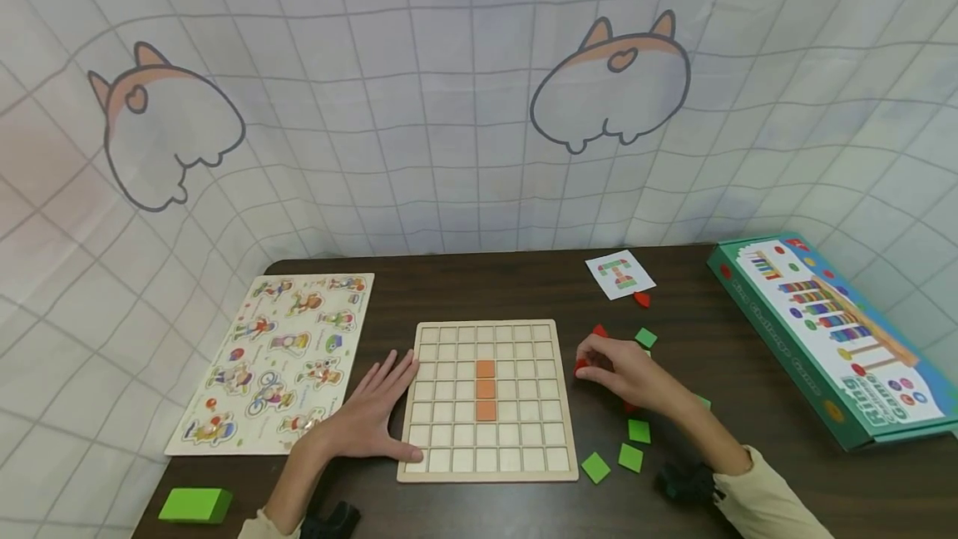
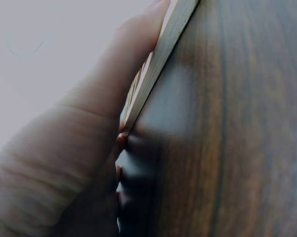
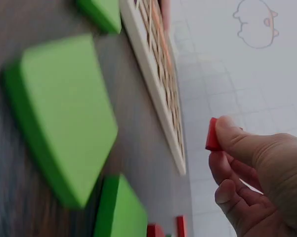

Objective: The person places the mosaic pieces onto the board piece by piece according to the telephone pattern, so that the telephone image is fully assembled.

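Note:
A wooden grid board [image 1: 449, 437] lies on the dark table, with orange squares [image 1: 486, 388] set in a column in its middle. My left hand [image 1: 368, 416] rests along the board's left edge, fingers spread and thumb on the lower left corner; the left wrist view shows the thumb [image 2: 138, 39] over the rim. To the right of the board, my right hand [image 1: 624, 368] pinches a small red block [image 3: 213, 135] between thumb and fingertips, held above the table. Green square tiles [image 1: 630, 457] and other red pieces [image 1: 599, 330] lie around and partly under that hand.
A white card [image 1: 619, 274] with a coloured pattern lies at the back, a red piece [image 1: 642, 299] beside it. On the right stands a green game box [image 1: 831, 339]. A picture puzzle board [image 1: 277, 364] and a green block [image 1: 195, 505] are on the left.

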Demonstrator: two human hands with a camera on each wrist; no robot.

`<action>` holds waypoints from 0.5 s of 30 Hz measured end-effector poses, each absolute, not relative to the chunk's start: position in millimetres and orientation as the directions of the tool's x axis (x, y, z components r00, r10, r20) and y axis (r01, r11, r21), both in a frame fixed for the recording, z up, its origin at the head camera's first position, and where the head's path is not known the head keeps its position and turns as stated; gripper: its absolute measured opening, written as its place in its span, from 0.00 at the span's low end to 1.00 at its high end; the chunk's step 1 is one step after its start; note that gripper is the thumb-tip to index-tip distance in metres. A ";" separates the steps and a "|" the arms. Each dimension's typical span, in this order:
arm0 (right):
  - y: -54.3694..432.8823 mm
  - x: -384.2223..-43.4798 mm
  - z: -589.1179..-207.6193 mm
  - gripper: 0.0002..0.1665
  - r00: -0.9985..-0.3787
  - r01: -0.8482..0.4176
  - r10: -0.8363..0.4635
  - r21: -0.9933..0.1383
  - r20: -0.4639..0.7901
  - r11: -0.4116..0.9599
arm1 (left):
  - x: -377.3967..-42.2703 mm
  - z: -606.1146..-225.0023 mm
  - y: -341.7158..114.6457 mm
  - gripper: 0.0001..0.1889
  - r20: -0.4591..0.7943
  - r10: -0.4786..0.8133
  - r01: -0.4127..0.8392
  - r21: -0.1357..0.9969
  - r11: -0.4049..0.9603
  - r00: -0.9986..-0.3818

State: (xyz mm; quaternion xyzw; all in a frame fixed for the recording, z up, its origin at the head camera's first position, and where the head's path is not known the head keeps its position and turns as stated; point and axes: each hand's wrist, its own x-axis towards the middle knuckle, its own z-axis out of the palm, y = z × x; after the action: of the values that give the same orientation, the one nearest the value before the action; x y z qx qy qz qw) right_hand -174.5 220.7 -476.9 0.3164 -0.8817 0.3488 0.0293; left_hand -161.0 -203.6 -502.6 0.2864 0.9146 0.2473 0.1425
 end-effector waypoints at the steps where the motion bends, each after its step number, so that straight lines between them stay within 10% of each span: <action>1: 219.2 -173.2 -475.9 0.08 -0.801 -0.572 -0.530 -0.612 0.278 0.545 | -161.0 -502.6 -203.4 0.65 -0.118 0.595 0.454 0.536 0.712 -0.795; 8: 208.5 -166.6 -475.1 0.08 -0.819 -0.542 -0.494 -0.676 0.292 0.499 | -160.7 -502.5 -204.0 0.65 -0.111 0.603 0.463 0.537 0.706 -0.790; 15: 179.1 -159.3 -476.1 0.10 -0.690 -0.685 -0.572 -0.656 0.443 0.317 | -161.3 -502.0 -204.6 0.65 -0.120 0.601 0.459 0.533 0.711 -0.791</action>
State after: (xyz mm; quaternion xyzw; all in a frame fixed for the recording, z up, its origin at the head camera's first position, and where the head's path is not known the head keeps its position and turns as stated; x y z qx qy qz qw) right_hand -159.3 179.1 -476.1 0.3884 -0.8090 0.4364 0.0645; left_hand -161.3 -204.6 -502.0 0.2900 0.9137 0.2460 0.1435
